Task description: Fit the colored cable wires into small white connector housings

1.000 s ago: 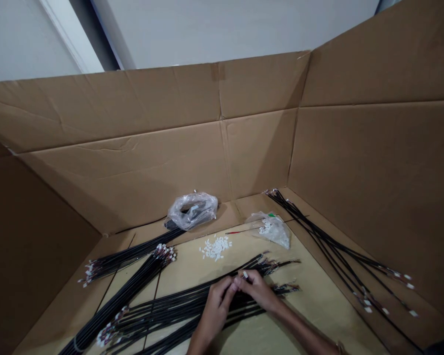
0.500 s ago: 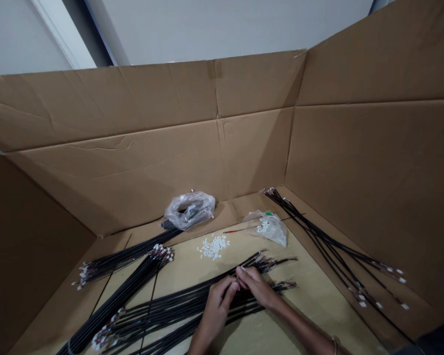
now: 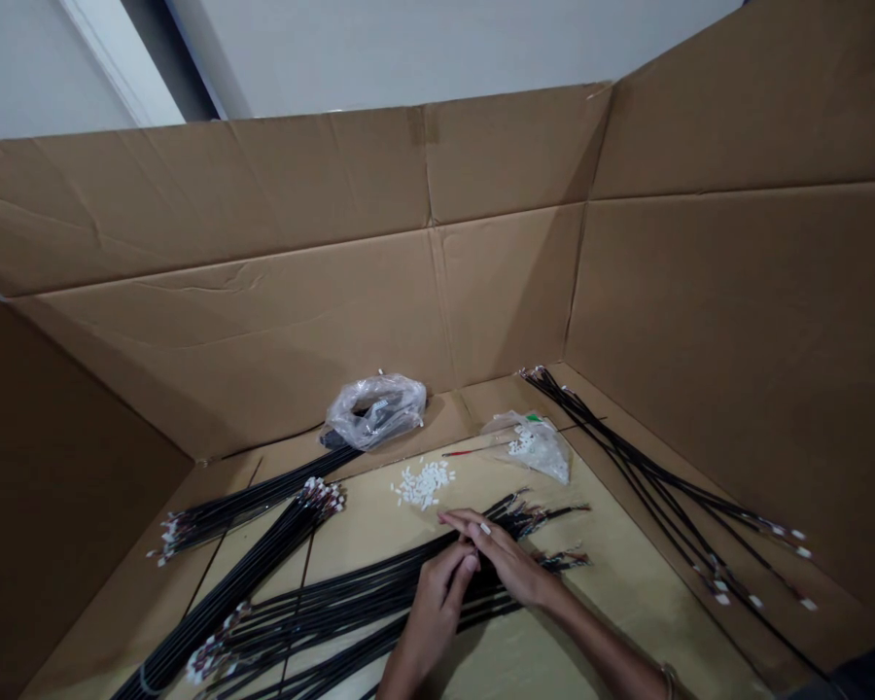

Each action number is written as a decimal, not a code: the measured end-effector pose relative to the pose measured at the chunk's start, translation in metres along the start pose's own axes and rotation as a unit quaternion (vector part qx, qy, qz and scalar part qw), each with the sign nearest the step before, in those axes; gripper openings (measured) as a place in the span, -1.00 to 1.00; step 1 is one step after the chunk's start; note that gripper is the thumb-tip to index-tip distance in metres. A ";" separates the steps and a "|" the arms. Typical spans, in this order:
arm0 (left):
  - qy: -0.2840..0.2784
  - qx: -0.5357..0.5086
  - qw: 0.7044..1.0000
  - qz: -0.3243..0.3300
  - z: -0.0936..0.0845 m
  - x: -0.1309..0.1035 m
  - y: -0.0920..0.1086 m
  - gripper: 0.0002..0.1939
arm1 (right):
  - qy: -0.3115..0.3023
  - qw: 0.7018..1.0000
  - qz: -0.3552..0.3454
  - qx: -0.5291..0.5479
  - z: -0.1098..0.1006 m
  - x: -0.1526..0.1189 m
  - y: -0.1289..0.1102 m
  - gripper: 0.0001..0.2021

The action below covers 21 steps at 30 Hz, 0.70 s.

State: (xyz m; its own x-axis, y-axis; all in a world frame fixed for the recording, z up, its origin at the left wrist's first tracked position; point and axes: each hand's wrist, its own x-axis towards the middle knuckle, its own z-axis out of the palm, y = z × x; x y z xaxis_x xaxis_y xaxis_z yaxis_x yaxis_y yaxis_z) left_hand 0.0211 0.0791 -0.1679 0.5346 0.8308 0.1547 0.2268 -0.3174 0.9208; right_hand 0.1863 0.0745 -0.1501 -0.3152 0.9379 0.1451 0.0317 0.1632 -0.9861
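My left hand (image 3: 441,583) is closed in a pinch above the black cables, thumb against bent fingers; what it pinches is hidden. Touching it from the right, my right hand (image 3: 507,559) has its fingers stretched leftward, and a small white connector (image 3: 485,529) shows at them, apparently gripped between two. Beneath both hands lies a spread of black cables (image 3: 365,583), with stripped, coloured wire ends (image 3: 529,515) on the right. White connectors cap their left ends. Just beyond my fingertips sits a pile of loose white connectors (image 3: 424,484).
A clear bag of white connectors (image 3: 543,452) lies behind, beside a thin red-tipped tool (image 3: 459,452). Another plastic bag (image 3: 379,413) rests over cables. Bundled cables (image 3: 240,583) lie left, more cables (image 3: 648,476) right. Cardboard walls (image 3: 298,292) enclose the table.
The fingers of my right hand have straightened out to the left, over the left hand. The white connector at them shows more plainly. The view has shifted slightly.
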 end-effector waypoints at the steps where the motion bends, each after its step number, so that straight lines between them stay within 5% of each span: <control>1: 0.000 0.001 1.000 0.001 0.000 0.000 0.000 -0.72 | -0.003 1.000 0.006 0.007 0.001 0.000 0.000 -0.39; 21: 0.020 0.018 0.999 0.029 -0.001 0.000 0.005 -0.73 | -0.053 0.996 0.057 0.051 -0.006 -0.001 -0.003 -0.15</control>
State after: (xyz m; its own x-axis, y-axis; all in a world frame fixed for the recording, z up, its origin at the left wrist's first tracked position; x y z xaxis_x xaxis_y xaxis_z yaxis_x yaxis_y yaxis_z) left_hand 0.0212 0.0782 -0.1630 0.5146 0.8282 0.2219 0.2263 -0.3808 0.8965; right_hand 0.1920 0.0747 -0.1463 -0.4128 0.9104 0.0268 -0.0217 0.0196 -0.9996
